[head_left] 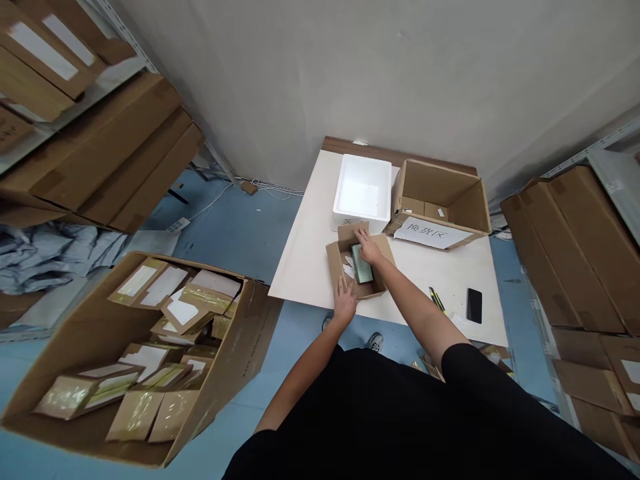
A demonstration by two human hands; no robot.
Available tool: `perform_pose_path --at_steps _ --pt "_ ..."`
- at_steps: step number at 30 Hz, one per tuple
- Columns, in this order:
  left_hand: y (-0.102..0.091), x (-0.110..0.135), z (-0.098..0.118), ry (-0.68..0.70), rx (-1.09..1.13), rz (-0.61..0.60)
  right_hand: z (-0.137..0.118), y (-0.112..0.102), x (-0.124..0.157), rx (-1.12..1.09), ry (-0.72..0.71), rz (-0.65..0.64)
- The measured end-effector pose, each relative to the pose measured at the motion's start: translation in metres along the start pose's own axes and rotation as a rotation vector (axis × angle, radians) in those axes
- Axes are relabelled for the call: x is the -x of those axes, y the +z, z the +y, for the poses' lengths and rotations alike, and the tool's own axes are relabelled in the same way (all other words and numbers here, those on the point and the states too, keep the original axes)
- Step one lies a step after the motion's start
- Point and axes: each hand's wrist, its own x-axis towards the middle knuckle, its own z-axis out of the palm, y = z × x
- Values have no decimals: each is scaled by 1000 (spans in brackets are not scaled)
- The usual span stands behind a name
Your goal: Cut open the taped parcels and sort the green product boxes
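Observation:
A small cardboard box (pixel 336 268) stands with its flaps up near the front edge of the table. Inside lies a green box-shaped item (pixel 363 268), with bits of white paper (pixel 349 267) beside it. My left hand (pixel 345 303) grips the near left wall of the cardboard box, fingers over its rim. Reaching across from the right, my right hand (pixel 369 247) is over the far end of the green item, close to the back flap. Its fingers are stretched out and apart; whether they touch the item or the flap is hard to make out.
Behind stand a white foam box (pixel 362 220) and a larger open carton (pixel 440 193) with a handwritten label. A yellow-black utility knife (pixel 437 300) and a phone (pixel 474 305) lie at right. A big carton (pixel 235 360) of taped parcels is on the left; shelves flank both sides.

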Motion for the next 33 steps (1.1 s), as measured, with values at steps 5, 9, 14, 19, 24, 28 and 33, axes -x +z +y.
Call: perform_pose_path --at_steps 5,9,14,19,24,28,33 --pt "2 27 -10 -62 -20 70 -5 -4 -25 113 62 -223" --pt "0 35 -19 -99 -26 85 -24 12 -9 106 26 -90" --pt "-6 25 -19 -111 -1 38 -47 54 45 50 51 -7" --pt "-8 22 -18 -100 14 2 -41 92 67 31 367 -226" --pt "-5 25 -21 -99 82 -16 -34 108 41 -19 481 -55" --pt "-1 27 -24 -77 113 -24 -39 115 23 7 514 15" --pt "0 28 -25 -73 81 -37 -40 115 18 -18 561 -36"
